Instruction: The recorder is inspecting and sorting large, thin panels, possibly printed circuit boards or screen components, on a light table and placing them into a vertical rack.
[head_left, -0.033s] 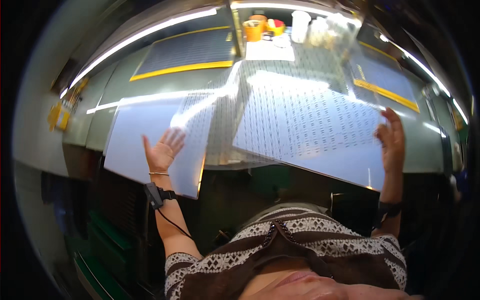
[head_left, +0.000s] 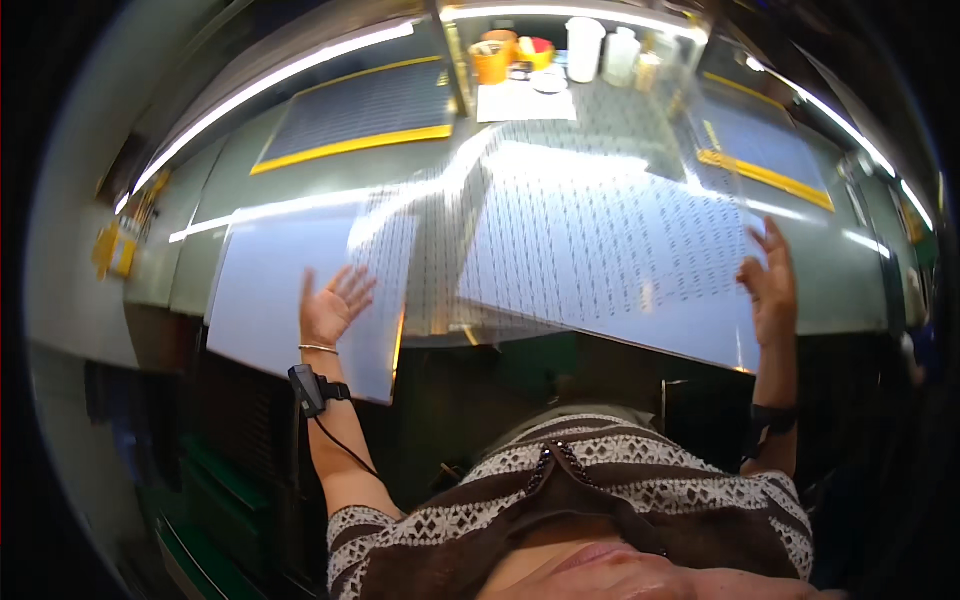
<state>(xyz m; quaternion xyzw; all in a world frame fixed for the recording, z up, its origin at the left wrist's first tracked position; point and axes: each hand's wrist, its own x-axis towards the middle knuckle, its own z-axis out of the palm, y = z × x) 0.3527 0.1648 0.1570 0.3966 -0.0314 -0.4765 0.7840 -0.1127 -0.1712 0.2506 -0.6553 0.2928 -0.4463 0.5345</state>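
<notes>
Head view: clear sheet (head_left: 560, 235) printed with rows of dark dashes lies across most of the right white panel (head_left: 690, 337) and reaches left over the inner part of the left white panel (head_left: 270, 290). Both panels rest on the table (head_left: 845, 290), their near edges jutting past its front edge. Left hand (head_left: 335, 312) is over the left panel, palm up, fingers spread wide, holding nothing visible. Right hand (head_left: 770, 285) is at the right edge of the sheet, fingers bent and thumb near them; cannot tell whether it pinches the film. White sheet of paper (head_left: 525, 104), orange cup (head_left: 490, 65) and tall white container (head_left: 584, 50) stand toward the back. Step in hand, as judged: positioning the clear sheet over the panels. Next move would seem to call for a sure grip on both side edges and even tension; thin film may wrinkle, and glare hides parts of its outline.
</notes>
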